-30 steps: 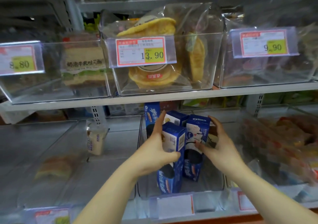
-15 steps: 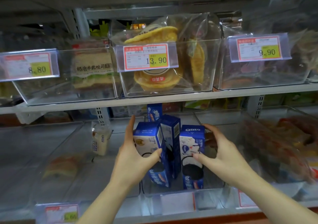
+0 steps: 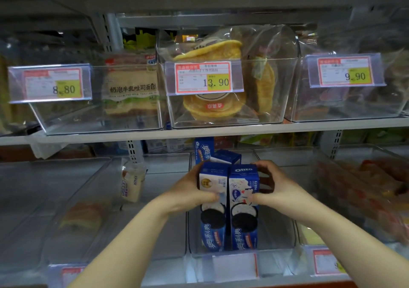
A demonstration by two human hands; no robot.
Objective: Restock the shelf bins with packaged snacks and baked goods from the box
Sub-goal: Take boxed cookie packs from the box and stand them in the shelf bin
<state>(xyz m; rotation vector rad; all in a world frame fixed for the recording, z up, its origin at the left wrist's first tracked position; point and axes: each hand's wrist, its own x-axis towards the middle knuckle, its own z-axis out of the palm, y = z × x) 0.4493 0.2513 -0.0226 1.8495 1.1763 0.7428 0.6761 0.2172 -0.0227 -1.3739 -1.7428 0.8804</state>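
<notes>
While upright in the bin [image 3: 275,232], one Oreo box [image 3: 213,212] within your curled left hand [image 3: 190,190], its twin [image 3: 243,212] within your right hand [image 3: 279,188].

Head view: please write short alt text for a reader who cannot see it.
The left hand grips the left Oreo box and the right hand the right Oreo box, both upright and side by side in a clear bin under a shelf. Bins on it hold bagged bread and pancakes.
</notes>
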